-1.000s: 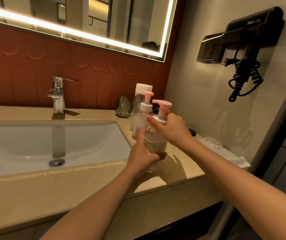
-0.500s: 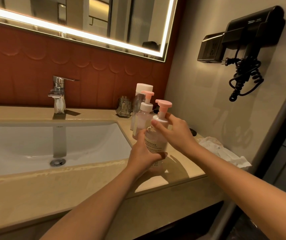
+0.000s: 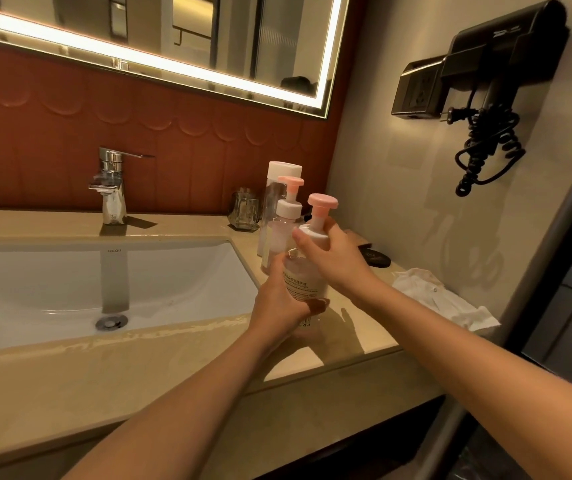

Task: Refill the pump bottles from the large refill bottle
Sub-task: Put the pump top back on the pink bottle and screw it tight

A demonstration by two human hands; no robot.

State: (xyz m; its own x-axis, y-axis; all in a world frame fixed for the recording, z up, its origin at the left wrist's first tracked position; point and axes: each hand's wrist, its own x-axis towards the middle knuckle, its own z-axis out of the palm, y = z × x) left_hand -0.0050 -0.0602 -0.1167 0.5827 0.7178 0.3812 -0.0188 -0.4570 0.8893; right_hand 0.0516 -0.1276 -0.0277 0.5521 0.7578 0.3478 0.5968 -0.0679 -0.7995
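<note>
A clear pump bottle point(image 3: 303, 285) with a white label and pink pump head stands on the beige counter point(image 3: 173, 355), right of the basin. My left hand point(image 3: 282, 303) grips its body from the left. My right hand point(image 3: 333, 258) grips its white collar just under the pink head. Behind it stands a second pump bottle point(image 3: 286, 216) with a pink head. The tall clear refill bottle point(image 3: 279, 199) with a white cap stands at the back, upright and capped.
A white basin point(image 3: 104, 282) with a chrome tap point(image 3: 111, 188) fills the left. A glass tumbler point(image 3: 244, 209) stands by the red wall. A dark round lid point(image 3: 376, 259) and crumpled white cloth point(image 3: 440, 296) lie to the right. A black hair dryer point(image 3: 485, 74) hangs on the wall.
My right hand has shifted on the pump collar, its fingers turning around it. The bottle stays in the same place in my left hand.
</note>
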